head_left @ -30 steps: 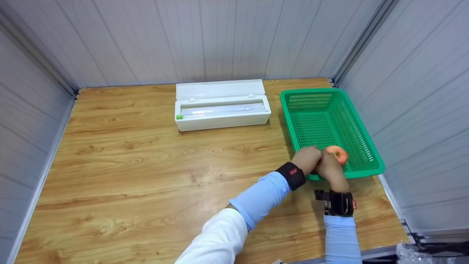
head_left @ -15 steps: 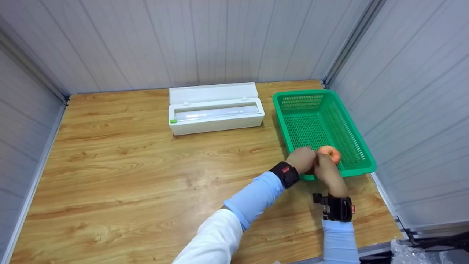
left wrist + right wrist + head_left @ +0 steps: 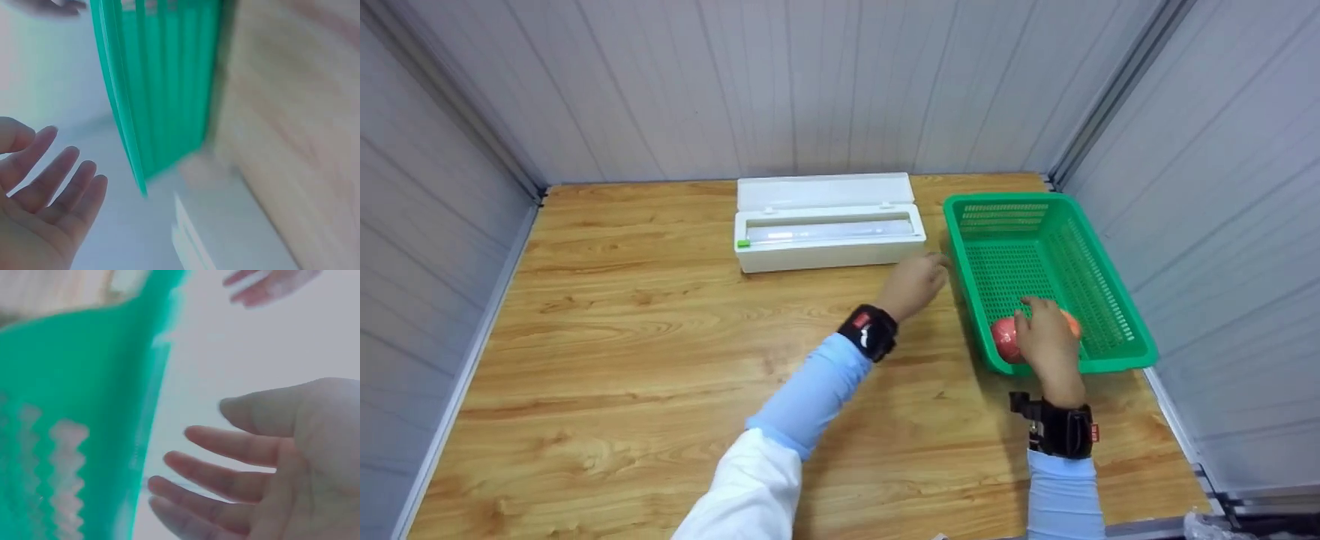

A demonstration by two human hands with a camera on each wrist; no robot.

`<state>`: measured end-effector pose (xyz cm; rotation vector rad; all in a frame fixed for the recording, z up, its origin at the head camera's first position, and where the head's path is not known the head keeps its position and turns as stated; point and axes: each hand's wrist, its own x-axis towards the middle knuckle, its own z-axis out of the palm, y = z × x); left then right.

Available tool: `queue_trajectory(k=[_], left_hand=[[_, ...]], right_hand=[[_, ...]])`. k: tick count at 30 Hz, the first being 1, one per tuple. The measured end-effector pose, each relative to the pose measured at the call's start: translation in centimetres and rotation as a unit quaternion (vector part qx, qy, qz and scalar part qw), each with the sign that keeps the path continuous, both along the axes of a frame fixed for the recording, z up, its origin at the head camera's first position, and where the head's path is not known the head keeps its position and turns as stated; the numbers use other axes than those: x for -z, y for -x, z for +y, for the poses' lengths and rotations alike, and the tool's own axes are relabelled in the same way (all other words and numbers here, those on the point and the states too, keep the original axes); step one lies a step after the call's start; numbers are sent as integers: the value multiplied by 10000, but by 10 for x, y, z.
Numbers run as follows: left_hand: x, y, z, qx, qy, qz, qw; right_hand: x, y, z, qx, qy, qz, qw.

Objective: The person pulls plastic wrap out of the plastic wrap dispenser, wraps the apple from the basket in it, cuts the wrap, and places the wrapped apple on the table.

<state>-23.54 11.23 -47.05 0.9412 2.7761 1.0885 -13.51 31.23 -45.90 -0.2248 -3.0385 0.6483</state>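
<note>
Since the earlier frame the left hand (image 3: pixel 915 286) has drawn out of the green basket (image 3: pixel 1114 364) toward the far left, so it hangs between the basket and the white box (image 3: pixel 831 257); the right hand (image 3: pixel 1047 339) stays over the basket's near end, its fingers now parted. Both hands look relaxed and fairly wide, gripping nothing. A red round fruit (image 3: pixel 1005 339) shows at the near left corner inside the basket, left of the right hand, and an orange-coloured round fruit (image 3: pixel 1072 324) peeks out at that hand's right, partly covered. Both fruits should be firm, moderately light and smooth enough to slip, and could bruise if dropped; fingers and thumb spread round the widest part would suit them. The basket is probably light, slightly springy plastic, best taken by its rim. The open box, with a roll (image 3: pixel 831 232) inside, seems stiff. Small red tags mark the black left wrist strap (image 3: pixel 869 334) and right wrist strap (image 3: pixel 1065 431), but their lettering is too small to read, and the box's front shows no legible label.
</note>
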Motion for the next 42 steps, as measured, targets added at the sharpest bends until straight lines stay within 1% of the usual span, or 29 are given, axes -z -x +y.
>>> queue_trajectory(k=[2, 5, 9, 12, 16, 19, 21, 23, 26, 28, 30, 31, 34, 36, 38, 41, 42], left_hand=[[2, 11, -22, -243, 36, 48, 9997], [4, 24, -53, -584, 101, 12, 9982], [7, 38, -96, -1133, 140, -129, 9934], [12, 47, -126, -1465, 241, -68, 9889], [18, 58, -160, -1716, 382, -7, 9844], [21, 62, -176, -1800, 525, -105, 9822], [23, 64, -183, -1763, 685, -141, 9818], [24, 66, -185, -1623, 847, -128, 9830], [25, 69, -181, -1408, 1034, -107, 9846], [25, 71, -176, -1304, 1125, -118, 9850], [24, 71, -171, -1241, 1184, -78, 9851], [24, 72, -169, -1210, 1228, -20, 9850], [24, 74, -163, -1169, 1350, 102, 9839], [25, 76, -160, -1155, 1415, 125, 9831], [25, 79, -159, -1095, 1443, 56, 9834], [27, 82, -162, -895, 1477, 84, 9849], [29, 82, -163, -865, 1482, 143, 9851]], right_hand=[[-4, 7, -7, -34, 92, 193, 9998], [-7, 16, -18, -104, 238, 413, 9988], [-9, 30, -36, -184, 260, 521, 9981], [-9, 42, -49, -298, 221, 542, 9978], [-9, 61, -62, -591, 181, 478, 9969], [-8, 76, -68, -792, 164, 285, 9963], [-7, 86, -71, -909, 187, 102, 9956], [-6, 97, -73, -1058, 183, -13, 9942], [-5, 114, -73, -1481, 219, -69, 9887], [-5, 125, -73, -1805, 148, -86, 9834], [-4, 134, -73, -2044, 93, -238, 9786], [-2, 138, -72, -2112, 18, -325, 9769], [6, 148, -72, -2137, -288, -491, 9752], [12, 153, -73, -2130, -562, -428, 9745], [19, 156, -74, -2115, -809, -278, 9736], [25, 159, -76, -2167, -1079, -19, 9703], [27, 160, -77, -2217, -1138, 59, 9684]])
